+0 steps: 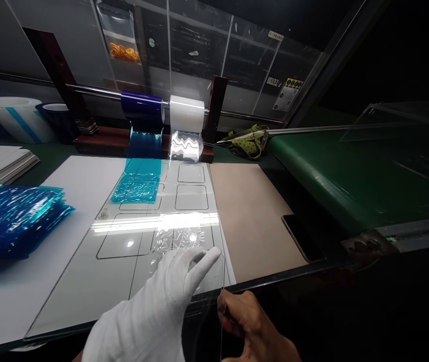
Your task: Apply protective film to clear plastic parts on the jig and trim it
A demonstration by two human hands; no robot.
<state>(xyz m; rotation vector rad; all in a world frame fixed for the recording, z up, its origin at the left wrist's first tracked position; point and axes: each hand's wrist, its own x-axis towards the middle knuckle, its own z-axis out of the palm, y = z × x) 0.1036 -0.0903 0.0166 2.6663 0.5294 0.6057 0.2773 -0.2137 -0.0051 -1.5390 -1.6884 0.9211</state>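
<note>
My left hand (161, 296), in a white glove, is at the front edge of the table with a finger stretched to the top of a clear plastic sheet (222, 276). It seems to grip the sheet, though some fingers are hidden. Bare and low at the right, my right hand (250, 322) pinches the sheet's side edge, which shows as a thin line. Beyond the glove, a clear film strip (178, 231) and a blue film strip (139, 181) lie over a glossy panel (82, 286) marked with black rounded outlines.
Blue film (141, 106) and clear film (187, 113) rolls hang on a rod behind. Blue-wrapped pieces (14, 221) lie left. A brown board (252, 216), a phone (301, 237) and a green conveyor belt (350, 171) are right. Spare rolls (14, 118) stand back left.
</note>
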